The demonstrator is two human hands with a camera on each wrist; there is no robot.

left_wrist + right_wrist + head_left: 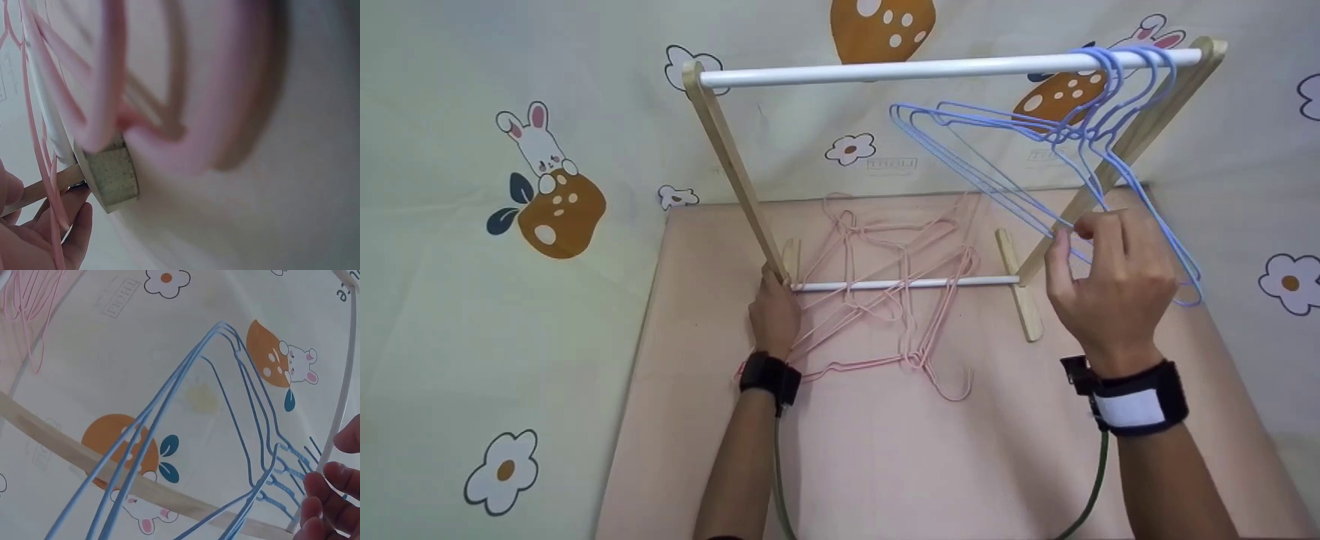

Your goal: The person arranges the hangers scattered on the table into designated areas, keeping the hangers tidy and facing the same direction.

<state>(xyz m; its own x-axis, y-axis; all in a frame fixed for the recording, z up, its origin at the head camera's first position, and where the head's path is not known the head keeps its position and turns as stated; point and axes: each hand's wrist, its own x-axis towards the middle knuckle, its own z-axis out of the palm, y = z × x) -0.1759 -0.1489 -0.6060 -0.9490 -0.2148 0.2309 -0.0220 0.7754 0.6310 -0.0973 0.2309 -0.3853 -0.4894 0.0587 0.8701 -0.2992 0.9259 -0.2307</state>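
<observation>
My left hand point(776, 313) grips the lower end of the left wooden post point(733, 161) of a clothes rack, fingers wrapped round it in the left wrist view. Pink hangers point(913, 358) lie tangled around the rack's lower bar, some crossing close by that hand. Several blue hangers point(1081, 135) hang by their hooks at the right end of the white top bar point(885, 72). My right hand point(1121, 285) overlaps their lower corners in the head view. Its fingers point(320, 492) are loosely bent, with a gap to the thumb and nothing between them.
The rack stands on wooden feet point(1021, 300) on a pink surface point(855, 465). Behind and beside it is a pale patterned sheet point(607, 315). A green cable point(1099, 480) runs from each wrist strap.
</observation>
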